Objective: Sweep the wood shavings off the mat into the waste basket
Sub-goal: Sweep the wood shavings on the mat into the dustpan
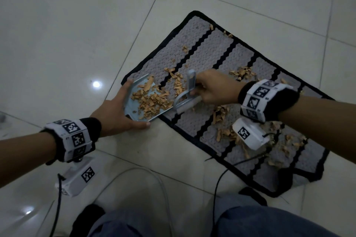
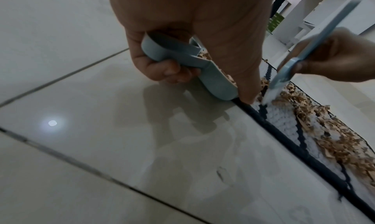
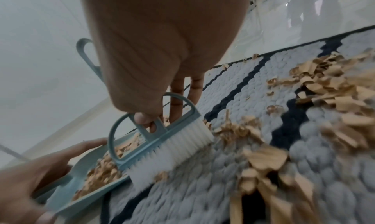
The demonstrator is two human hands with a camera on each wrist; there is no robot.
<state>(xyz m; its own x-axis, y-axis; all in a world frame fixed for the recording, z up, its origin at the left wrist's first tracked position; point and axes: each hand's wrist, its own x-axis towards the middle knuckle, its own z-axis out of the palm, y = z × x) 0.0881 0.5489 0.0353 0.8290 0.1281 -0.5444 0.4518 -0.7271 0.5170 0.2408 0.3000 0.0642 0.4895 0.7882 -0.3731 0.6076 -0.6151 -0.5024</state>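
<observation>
Sweeping: a person crouches over a grey mat (image 1: 227, 90) with black stripes and border, lying on a pale tiled floor (image 1: 67, 34).
Landmark: all places below are given relative to the mat.
Left hand (image 1: 115, 113): just off the mat's left edge, fingers curled round the loop handle of a light blue dustpan (image 1: 134, 108), gripping it.
Dustpan: its open lip lies over the mat's left edge, its back end over the floor; a heap of wood shavings sits inside.
Right hand (image 1: 213, 89): above the mat near its left edge, fingers closed round the handle of a light blue hand brush (image 3: 160, 140).
Hand brush: white bristles press on the mat, touching the dustpan's lip.
Wood shavings (image 1: 241, 73): tan curls scattered across the mat, in clusters near its middle, along its near side by the right wrist, and a few at its far corner.
Waste basket: cannot tell where it stands.
Wrists: each carries a black band with white marker blocks and a small white camera (image 1: 76, 177) box.
Knees: blue trousers (image 1: 250, 223) just off the mat's near edge.
</observation>
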